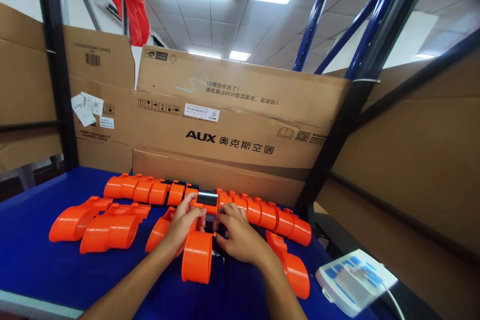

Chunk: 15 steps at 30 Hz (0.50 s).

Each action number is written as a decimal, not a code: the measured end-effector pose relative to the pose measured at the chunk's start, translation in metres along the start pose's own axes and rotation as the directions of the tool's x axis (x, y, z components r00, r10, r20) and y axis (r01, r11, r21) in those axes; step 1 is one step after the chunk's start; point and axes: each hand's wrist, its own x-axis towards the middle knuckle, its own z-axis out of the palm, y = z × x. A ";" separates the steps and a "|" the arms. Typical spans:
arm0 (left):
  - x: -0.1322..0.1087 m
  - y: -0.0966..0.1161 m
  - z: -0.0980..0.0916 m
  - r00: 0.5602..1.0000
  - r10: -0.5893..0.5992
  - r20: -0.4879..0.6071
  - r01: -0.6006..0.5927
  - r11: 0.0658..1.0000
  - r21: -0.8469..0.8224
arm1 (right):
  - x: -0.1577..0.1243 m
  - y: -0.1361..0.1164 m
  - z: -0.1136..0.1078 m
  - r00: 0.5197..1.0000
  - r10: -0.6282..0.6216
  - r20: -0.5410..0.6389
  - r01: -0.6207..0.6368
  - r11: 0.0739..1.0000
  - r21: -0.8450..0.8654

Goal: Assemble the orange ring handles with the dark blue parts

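My left hand grips an orange tape dispenser, its round hub toward me. Beyond the fingers is a black plate with a pale toothed strip; whether it belongs to this dispenser I cannot tell. At the dispenser's right side my right hand has its fingers curled and closed around a dark part, mostly hidden by the fingers. Another orange dispenser lies partly behind my left wrist. To the right of my right forearm rests one more dispenser.
Rows of orange dispensers line the back of the blue table. Several more lie at left. A white device with a cable sits at right. A cardboard panel and dark posts enclose the table.
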 end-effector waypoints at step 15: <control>0.004 -0.005 -0.003 1.000 0.004 0.024 -0.006 0.998 0.070 | 0.006 -0.002 -0.004 0.885 0.182 -0.429 0.009 0.914 0.406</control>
